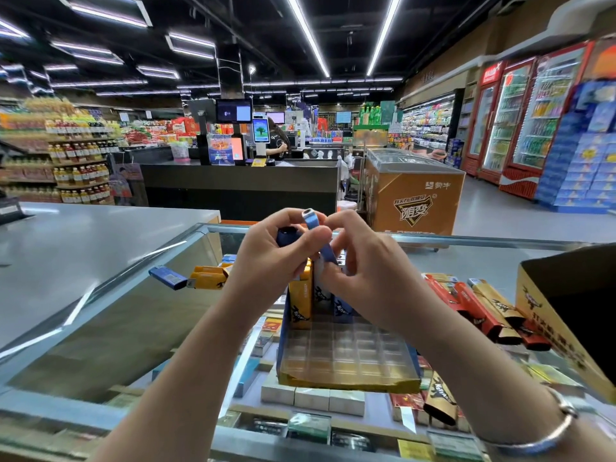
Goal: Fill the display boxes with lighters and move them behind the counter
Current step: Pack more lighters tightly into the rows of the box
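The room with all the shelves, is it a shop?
Yes, most likely a supermarket. Shelves of bottled drinks stand on the left, drink fridges line the right wall, and a checkout counter with a screen sits in the middle.

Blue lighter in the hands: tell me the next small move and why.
Probably lower the blue lighter, pinched between left hand and right hand, into an empty slot of the display box. Only its back row holds lighters; the clear cells in front are still empty.
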`<state>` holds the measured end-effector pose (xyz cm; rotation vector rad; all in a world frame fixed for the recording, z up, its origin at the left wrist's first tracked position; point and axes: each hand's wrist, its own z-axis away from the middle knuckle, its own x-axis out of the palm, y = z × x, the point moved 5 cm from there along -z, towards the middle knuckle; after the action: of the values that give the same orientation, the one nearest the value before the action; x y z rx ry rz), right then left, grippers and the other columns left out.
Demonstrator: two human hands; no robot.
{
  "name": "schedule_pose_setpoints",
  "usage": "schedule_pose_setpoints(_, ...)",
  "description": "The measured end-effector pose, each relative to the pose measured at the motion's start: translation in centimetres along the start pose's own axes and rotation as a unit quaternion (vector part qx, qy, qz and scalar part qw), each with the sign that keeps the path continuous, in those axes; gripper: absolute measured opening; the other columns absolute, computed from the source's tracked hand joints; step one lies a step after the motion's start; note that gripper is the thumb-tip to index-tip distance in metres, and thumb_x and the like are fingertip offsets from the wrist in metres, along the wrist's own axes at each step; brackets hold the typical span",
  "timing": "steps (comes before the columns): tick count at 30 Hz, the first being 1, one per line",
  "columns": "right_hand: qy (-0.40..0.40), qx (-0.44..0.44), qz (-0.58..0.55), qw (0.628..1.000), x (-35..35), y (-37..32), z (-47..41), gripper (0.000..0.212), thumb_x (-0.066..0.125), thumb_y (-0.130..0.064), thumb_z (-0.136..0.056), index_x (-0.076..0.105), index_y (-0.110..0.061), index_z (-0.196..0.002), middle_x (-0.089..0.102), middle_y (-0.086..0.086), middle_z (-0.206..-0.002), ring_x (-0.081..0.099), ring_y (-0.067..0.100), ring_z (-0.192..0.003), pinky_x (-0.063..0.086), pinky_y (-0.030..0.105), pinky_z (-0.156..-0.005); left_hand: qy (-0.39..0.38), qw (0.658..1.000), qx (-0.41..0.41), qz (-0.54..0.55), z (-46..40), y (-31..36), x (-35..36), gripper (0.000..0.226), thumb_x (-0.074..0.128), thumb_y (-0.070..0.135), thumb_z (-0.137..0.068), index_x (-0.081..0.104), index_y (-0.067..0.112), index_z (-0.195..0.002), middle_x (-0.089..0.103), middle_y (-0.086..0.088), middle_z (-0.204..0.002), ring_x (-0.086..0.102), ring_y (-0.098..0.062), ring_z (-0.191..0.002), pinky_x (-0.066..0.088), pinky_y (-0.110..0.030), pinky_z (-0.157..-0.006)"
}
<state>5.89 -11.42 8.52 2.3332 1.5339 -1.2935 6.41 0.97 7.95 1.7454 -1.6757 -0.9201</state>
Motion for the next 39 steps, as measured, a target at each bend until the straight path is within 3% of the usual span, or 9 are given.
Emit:
schedule_pose_setpoints(3,0.026,0.010,-0.063,0.998,-0.5,0.1,-0.1,0.018,0.061,-0.018,-0.085,0.053,-0.014,-0.101,0.060,0.000,-0.067,0.054,0.012,-0.052,0.048,0.028,-0.049,-0.020,1.000,0.000,0.006,0.0,-0.1,0.0,0.026,0.065,0.041,-0.070,0.066,0.022,-0.087,0.058,0.003,-0.058,0.047,-0.004,-0.046,0.039,-0.013,-0.042)
schedule_pose_setpoints(7,0.045,0.071,-0.143,0.986,-1.9,1.9,-0.5,0.007,0.063,-0.010,-0.082,0.059,-0.014,-0.086,0.055,-0.004,-0.063,0.048,0.003,-0.051,0.043,0.022,-0.050,0.027,0.994,0.027,-0.099,-0.2,-0.8,-0.9,0.022,0.065,0.041,-0.074,0.064,0.026,-0.091,0.062,0.006,-0.063,0.054,-0.003,-0.054,0.044,-0.013,-0.051)
schedule_pose_setpoints(10,0.027,0.111,-0.228,0.967,-2.7,3.3,-0.5,0.017,0.063,-0.003,-0.082,0.054,-0.015,-0.089,0.055,0.002,-0.065,0.050,0.013,-0.050,0.045,0.028,-0.046,0.060,0.967,0.020,-0.249,-0.5,-2.0,-2.0,0.015,0.064,0.036,-0.082,0.060,0.025,-0.092,0.055,0.000,-0.064,0.051,-0.012,-0.057,0.047,-0.023,-0.054)
schedule_pose_setpoints(13,0.001,0.117,-0.267,0.957,-2.9,3.8,-0.4,0.039,0.063,0.003,-0.082,0.049,-0.028,-0.103,0.056,0.005,-0.064,0.051,0.017,-0.048,0.049,0.030,-0.045,0.026,0.951,-0.078,-0.296,-0.7,-3.9,-2.6,0.020,0.060,0.040,-0.085,0.056,0.027,-0.100,0.055,-0.002,-0.074,0.054,-0.014,-0.066,0.047,-0.028,-0.060)
schedule_pose_setpoints(21,-0.038,0.081,-0.132,0.987,-1.9,3.3,-0.4,0.025,0.068,-0.010,-0.083,0.060,-0.034,-0.080,0.056,0.000,-0.086,0.055,0.007,-0.054,0.049,0.022,-0.050,0.019,0.945,-0.196,-0.263,-0.8,-6.7,-2.5,0.049,0.052,0.040,-0.091,0.043,0.024,-0.137,0.052,0.007,-0.106,0.049,-0.008,-0.093,0.040,-0.019,-0.065)
schedule_pose_setpoints(26,-0.063,0.055,-0.036,0.996,-0.8,2.8,-0.3,0.018,0.070,-0.012,-0.080,0.066,-0.026,-0.090,0.056,-0.013,-0.080,0.054,0.002,-0.065,0.045,0.013,-0.058,0.011,0.952,-0.208,-0.226,-0.8,-7.2,-2.2,0.039,0.049,0.036,-0.094,0.050,0.021,-0.130,0.050,0.023,-0.086,0.048,0.003,-0.081,0.037,-0.016,-0.060)
schedule_pose_setpoints(32,-0.050,0.023,0.042,0.998,0.0,2.1,-0.2,0.021,0.069,-0.013,-0.081,0.064,-0.020,-0.099,0.052,-0.018,-0.079,0.047,-0.007,-0.068,0.036,0.005,-0.061,0.002,0.953,-0.191,-0.234,-0.7,-7.1,-2.1,0.042,0.048,0.036,-0.094,0.048,0.023,-0.133,0.055,0.010,-0.106,0.049,0.002,-0.085,0.037,-0.014,-0.061)
schedule_pose_setpoints(37,-0.066,-0.004,0.082,0.994,-0.2,1.6,-0.2,0.014,0.068,-0.011,-0.082,0.064,-0.015,-0.094,0.053,-0.009,-0.089,0.050,0.008,-0.079,0.038,0.011,-0.066,-0.014,0.955,-0.188,-0.227,-0.8,-7.3,-1.9,0.044,0.047,0.037,-0.094,0.045,0.024,-0.136,0.055,0.001,-0.127,0.046,-0.005,-0.100,0.038,-0.015,-0.065)
schedule_pose_setpoints(39,-0.079,0.002,0.084,0.993,-0.5,1.7,-0.3,0.013,0.068,-0.009,-0.082,0.065,-0.014,-0.093,0.051,-0.005,-0.092,0.051,0.013,-0.082,0.044,0.021,-0.070,-0.014,0.956,-0.185,-0.227,-0.7,-7.4,-1.9,0.044,0.046,0.037,-0.094,0.045,0.024,-0.136,0.055,-0.001,-0.128,0.047,-0.006,-0.100,0.039,-0.016,-0.066)
